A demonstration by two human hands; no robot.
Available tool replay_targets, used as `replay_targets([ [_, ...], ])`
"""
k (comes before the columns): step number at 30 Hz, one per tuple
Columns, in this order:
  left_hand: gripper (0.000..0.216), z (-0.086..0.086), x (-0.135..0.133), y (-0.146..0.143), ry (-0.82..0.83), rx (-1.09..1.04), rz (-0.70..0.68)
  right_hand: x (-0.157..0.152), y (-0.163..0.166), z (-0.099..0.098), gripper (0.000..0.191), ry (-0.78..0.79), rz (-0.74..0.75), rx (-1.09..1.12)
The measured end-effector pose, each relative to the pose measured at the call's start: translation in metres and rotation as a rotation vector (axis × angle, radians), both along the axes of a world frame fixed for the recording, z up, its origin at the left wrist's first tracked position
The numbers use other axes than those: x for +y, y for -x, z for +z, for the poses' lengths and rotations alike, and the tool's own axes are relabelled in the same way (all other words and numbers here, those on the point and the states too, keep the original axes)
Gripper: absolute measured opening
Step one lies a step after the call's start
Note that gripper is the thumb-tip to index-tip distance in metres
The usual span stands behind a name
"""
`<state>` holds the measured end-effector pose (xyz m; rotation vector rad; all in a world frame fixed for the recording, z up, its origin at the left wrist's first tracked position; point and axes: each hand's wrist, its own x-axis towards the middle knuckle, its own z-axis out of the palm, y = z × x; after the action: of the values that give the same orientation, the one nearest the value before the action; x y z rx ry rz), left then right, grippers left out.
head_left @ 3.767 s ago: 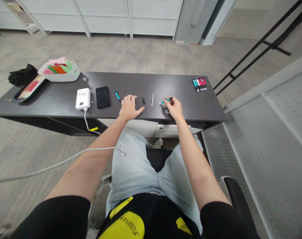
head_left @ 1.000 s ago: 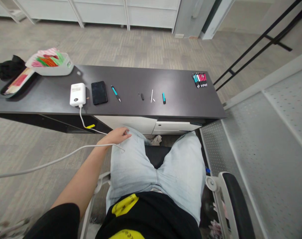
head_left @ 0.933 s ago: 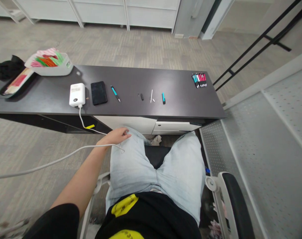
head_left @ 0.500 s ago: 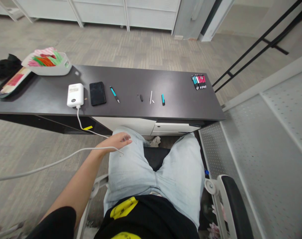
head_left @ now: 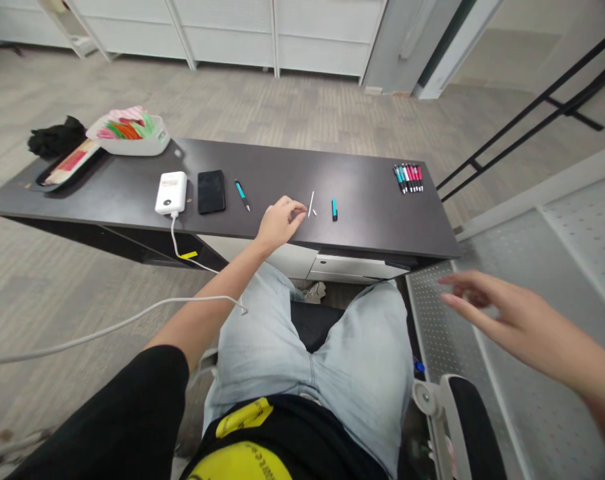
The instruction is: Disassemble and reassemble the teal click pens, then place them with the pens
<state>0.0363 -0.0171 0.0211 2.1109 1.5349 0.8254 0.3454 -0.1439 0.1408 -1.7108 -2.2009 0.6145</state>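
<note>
My left hand (head_left: 281, 221) is over the front part of the dark desk, its fingers bent and the thumb close to the index finger. The small black pieces seen there before are hidden beneath it, and what the fingertips hold, if anything, does not show. Just right of the fingertips lie a thin white pen refill (head_left: 311, 204) and a tiny whitish part (head_left: 314, 213). Farther right is a blue-and-black pen barrel (head_left: 334, 209). My right hand (head_left: 487, 310), slightly blurred, hovers right of the desk above the chair arm, fingers apart and nothing in it.
On the desk (head_left: 377, 230) lie a blue pen (head_left: 242, 195), a black phone (head_left: 211, 192), a white power bank (head_left: 171, 193) and a row of several pens (head_left: 408, 179). A white basket (head_left: 137, 146) and a black tray (head_left: 77, 175) stand left. A white cable (head_left: 107, 330) crosses my left forearm.
My left hand has risen from my thigh and moved forward and right to the desk, covering the small black pieces. My right hand has come into view from the right. The view has shifted slightly.
</note>
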Motion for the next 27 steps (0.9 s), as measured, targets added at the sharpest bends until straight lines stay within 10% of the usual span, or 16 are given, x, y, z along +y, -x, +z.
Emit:
replay_targets([
  [10,0.008,0.008,0.061,-0.030,-0.090,0.394,-0.203,0.155,0.035,-0.070,0.024,0.123,-0.163,-0.158],
  [18,0.007,-0.002,0.070,-0.037,-0.129,0.457,-0.282,0.185,0.053,-0.093,0.017,0.143,-0.150,-0.241],
  [27,0.019,-0.002,0.162,-0.048,-0.258,-0.234,0.000,0.266,0.012,-0.134,0.040,0.003,-0.172,0.860],
])
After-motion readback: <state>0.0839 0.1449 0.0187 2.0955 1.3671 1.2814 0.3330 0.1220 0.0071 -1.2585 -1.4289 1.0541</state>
